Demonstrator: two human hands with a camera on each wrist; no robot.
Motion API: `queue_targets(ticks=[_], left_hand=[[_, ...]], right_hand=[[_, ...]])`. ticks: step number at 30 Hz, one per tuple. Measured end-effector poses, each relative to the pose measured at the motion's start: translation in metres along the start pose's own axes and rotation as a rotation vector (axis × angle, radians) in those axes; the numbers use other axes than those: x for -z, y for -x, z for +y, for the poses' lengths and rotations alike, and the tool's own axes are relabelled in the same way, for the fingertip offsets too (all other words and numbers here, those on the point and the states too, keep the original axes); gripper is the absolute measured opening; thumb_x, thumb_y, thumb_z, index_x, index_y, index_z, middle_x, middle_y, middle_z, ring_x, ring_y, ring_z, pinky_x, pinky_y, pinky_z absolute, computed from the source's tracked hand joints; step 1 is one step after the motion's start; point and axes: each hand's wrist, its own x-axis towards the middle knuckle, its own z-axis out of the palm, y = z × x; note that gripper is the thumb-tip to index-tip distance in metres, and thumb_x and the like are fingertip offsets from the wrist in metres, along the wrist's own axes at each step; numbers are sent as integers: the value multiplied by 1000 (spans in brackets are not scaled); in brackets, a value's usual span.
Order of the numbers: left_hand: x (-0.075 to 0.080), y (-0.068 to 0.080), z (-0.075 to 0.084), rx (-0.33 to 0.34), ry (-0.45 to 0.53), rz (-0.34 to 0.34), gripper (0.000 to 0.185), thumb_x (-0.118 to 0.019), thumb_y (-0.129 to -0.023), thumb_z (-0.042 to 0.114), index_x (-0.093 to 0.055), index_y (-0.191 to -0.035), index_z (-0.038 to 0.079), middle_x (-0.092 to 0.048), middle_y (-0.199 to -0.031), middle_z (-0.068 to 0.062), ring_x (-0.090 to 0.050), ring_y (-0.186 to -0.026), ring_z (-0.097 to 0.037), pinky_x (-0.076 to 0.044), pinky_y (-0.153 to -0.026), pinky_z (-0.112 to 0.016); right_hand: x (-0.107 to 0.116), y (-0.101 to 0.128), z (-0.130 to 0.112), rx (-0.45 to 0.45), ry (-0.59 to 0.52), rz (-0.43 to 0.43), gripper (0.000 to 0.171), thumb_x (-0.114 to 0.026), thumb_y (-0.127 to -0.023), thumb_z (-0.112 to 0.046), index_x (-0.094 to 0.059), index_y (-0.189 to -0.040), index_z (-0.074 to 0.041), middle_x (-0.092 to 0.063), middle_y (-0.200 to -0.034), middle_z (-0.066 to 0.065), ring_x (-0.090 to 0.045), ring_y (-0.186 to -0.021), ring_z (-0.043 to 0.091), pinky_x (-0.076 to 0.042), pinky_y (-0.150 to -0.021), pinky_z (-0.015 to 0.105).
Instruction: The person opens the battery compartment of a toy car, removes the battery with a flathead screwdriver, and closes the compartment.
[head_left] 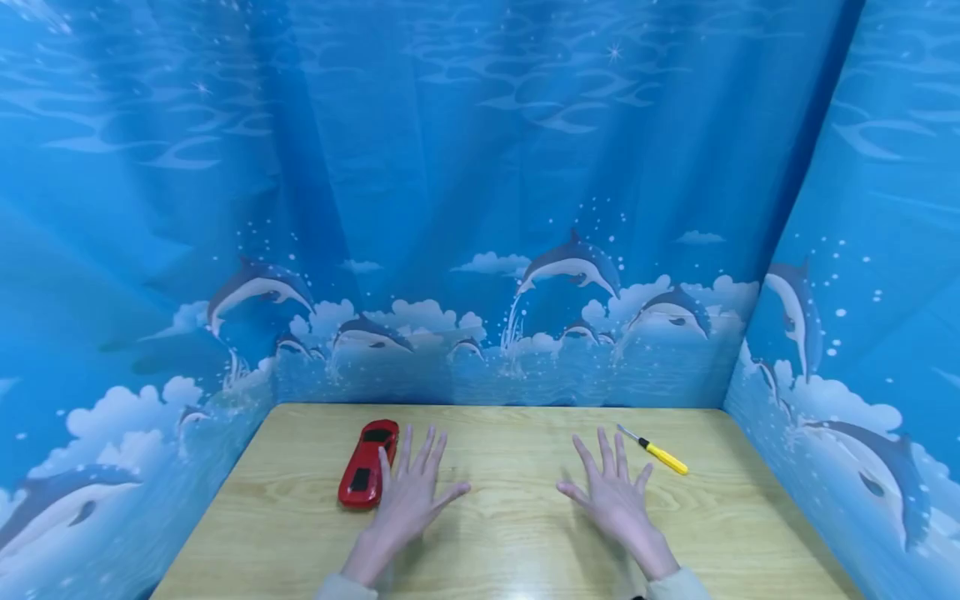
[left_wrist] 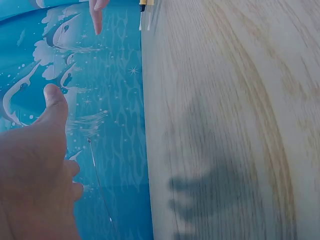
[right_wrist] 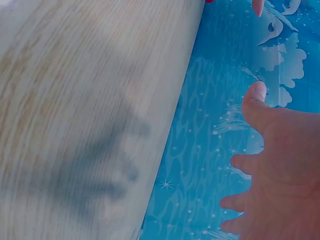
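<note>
Pale wood-grain table, smooth, with a soft sheen near the front edge where light glints off it. The red toy car looks like glossy plastic, dark shiny windows set in. The screwdriver has a bright yellow plastic handle and a thin bare metal shaft. Behind it all, the blue dolphin-print backdrop hangs like thin printed sheeting, creased, with a faint satin shine.
</note>
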Motion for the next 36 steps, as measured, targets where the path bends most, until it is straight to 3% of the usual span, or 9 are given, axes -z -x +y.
queue_targets(ticks=[7, 13, 19, 23, 29, 36], left_hand=[[10, -5, -5, -44, 63, 11, 85, -48, -97, 67, -28, -161, 15, -23, -167, -7, -3, -155, -40, 5, -117, -72], [26, -11, -17, -69, 171, 93, 74, -51, -100, 59, -36, -158, 16, -36, -162, -5, -15, -155, -35, -1, -119, -70], [43, -15, -42, -118, 219, 215, 59, -59, -102, 41, -47, -152, 10, -45, -157, -9, -29, -150, -37, -12, -115, -75], [48, -14, -66, -89, 217, 237, 56, -62, -102, 32, -48, -151, 8, -46, -156, -12, -30, -149, -39, -13, -113, -77], [47, -9, -103, -30, 179, 204, 53, -58, -104, 27, -47, -151, 4, -45, -155, -17, -27, -149, -44, -10, -113, -78], [44, 6, -125, -23, 154, 180, 50, -56, -104, 22, -47, -149, 1, -44, -155, -21, -26, -146, -50, -8, -110, -81]], right_hand=[[3, -5, -6, 28, -16, 68, 77, -60, -97, -53, -34, -159, -16, -18, -164, 26, -7, -151, 52, -4, -107, 82], [6, -18, -23, 129, -15, 178, 69, -64, -97, -47, -44, -154, -13, -34, -159, 25, -23, -148, 50, -21, -110, 77], [5, -28, -53, 287, -20, 339, 56, -72, -94, -36, -59, -141, -10, -56, -143, 20, -47, -135, 45, -41, -106, 66], [-3, -34, -80, 388, -37, 415, 49, -73, -93, -34, -64, -134, -9, -64, -134, 16, -55, -128, 41, -47, -102, 61], [-22, -41, -126, 475, 3, 358, 51, -69, -95, -39, -61, -137, -11, -62, -135, 13, -54, -129, 39, -48, -102, 59], [-50, -47, -177, 500, 141, 208, 59, -61, -97, -50, -55, -143, -13, -56, -144, 12, -49, -136, 37, -46, -106, 56]])
